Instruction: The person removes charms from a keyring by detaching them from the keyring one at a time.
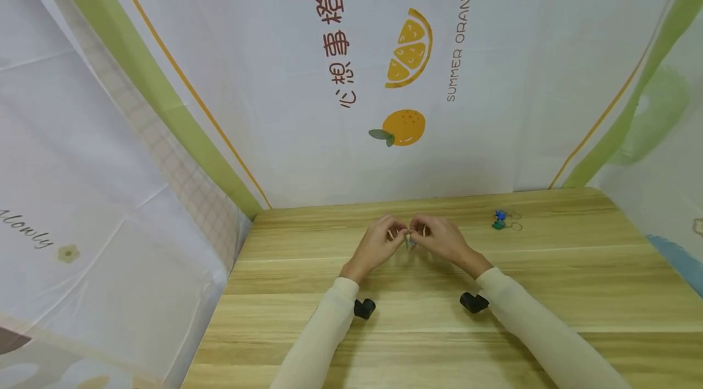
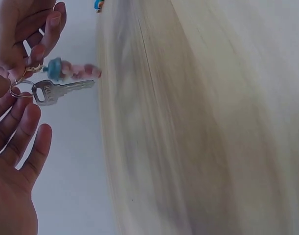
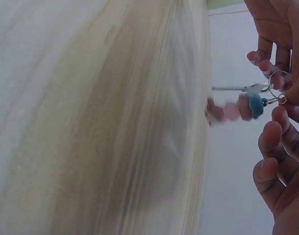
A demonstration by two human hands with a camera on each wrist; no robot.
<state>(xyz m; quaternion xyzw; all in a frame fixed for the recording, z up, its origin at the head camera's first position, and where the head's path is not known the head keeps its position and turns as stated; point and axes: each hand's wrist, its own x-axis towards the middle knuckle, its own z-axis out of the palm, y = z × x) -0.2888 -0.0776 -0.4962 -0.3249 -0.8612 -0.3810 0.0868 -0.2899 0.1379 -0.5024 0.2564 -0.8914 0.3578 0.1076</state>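
Observation:
Over the wooden table [image 1: 412, 309], my left hand [image 1: 376, 241] and right hand [image 1: 439, 236] meet at a small metal key ring [image 2: 23, 91]. Fingertips of both hands pinch at this ring, the left's other fingers spreading loosely below it in the left wrist view. A silver key [image 2: 49, 94] with a toothed blade dangles from the ring. Beside it hangs a pink figure charm with a teal top [image 3: 256, 105], joined by a short gold-coloured link [image 2: 35, 68]. Fingers partly hide where ring and link come together.
Toward the back right of the table lie a blue charm [image 1: 500, 215] and a green charm [image 1: 498, 225], each with a ring. Printed white cloth [image 1: 285, 151] with orange pictures hangs behind the table's far edge. More cloth hangs at both sides.

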